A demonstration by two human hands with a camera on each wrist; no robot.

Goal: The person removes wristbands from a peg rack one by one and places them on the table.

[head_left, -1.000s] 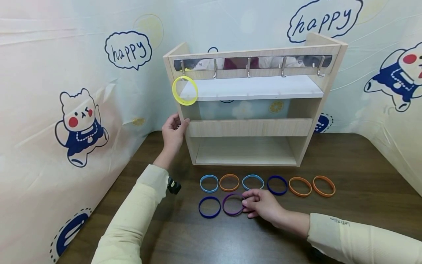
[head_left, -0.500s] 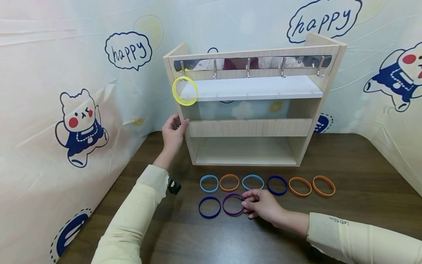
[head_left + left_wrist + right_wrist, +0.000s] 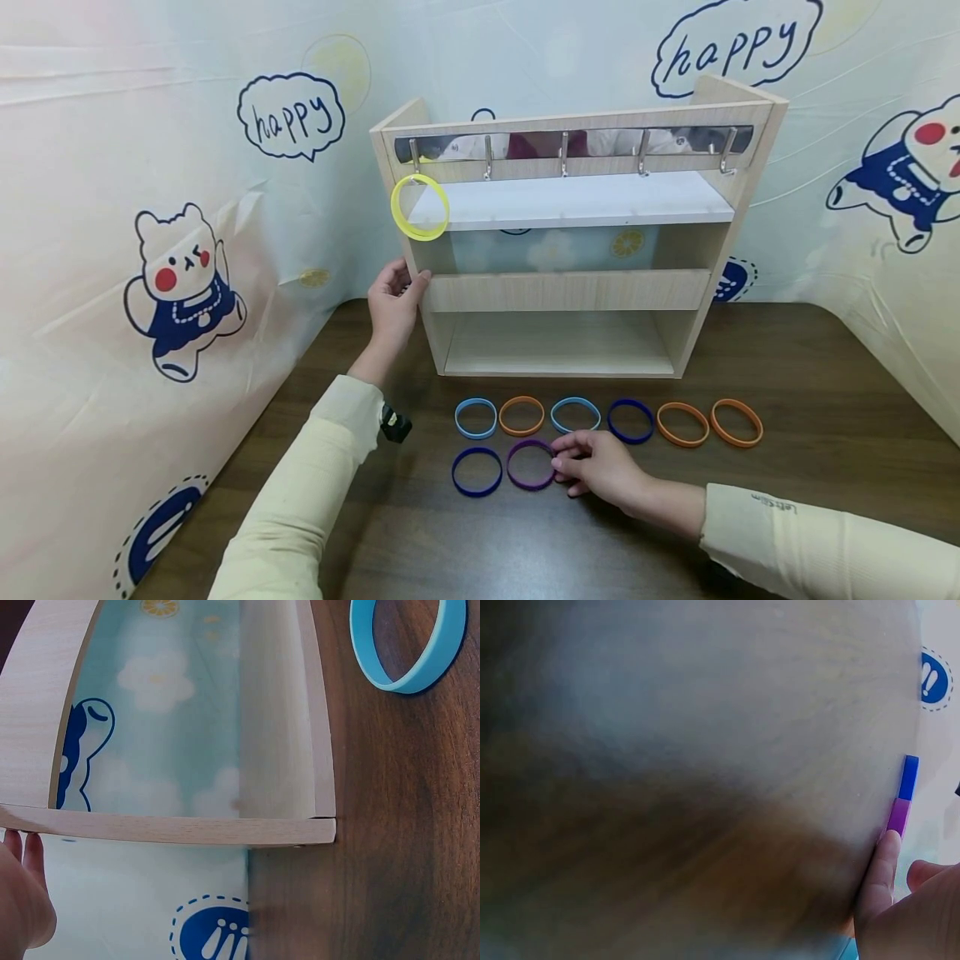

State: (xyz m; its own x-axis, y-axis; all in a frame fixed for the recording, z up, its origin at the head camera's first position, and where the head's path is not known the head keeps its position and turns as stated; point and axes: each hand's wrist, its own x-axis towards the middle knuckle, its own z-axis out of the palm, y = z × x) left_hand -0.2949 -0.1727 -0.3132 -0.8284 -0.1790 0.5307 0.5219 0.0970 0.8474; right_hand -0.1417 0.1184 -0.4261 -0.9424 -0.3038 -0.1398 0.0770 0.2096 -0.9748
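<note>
My left hand [image 3: 392,307] grips the left side panel of the small wooden shelf [image 3: 570,291], thumb in front and fingers on the outer side. Part of this hand [image 3: 22,900] shows at the lower left of the left wrist view. Over the table, my right hand [image 3: 597,468] pinches the right edge of a purple silicone wristband [image 3: 513,477], which lies flat. In the right wrist view, a fingertip meets the purple wristband [image 3: 898,815]. To its left lies a dark blue wristband [image 3: 455,481]. A yellow wristband [image 3: 397,218] hangs on the shelf's leftmost hook.
Along the shelf's front lies a row of wristbands: light blue [image 3: 459,426], orange [image 3: 503,422], light blue [image 3: 556,418], dark blue [image 3: 612,427] and two orange ones [image 3: 662,428]. Metal hooks [image 3: 564,154] line the shelf's top rail. A printed cloth [image 3: 315,208] surrounds the table [image 3: 420,542].
</note>
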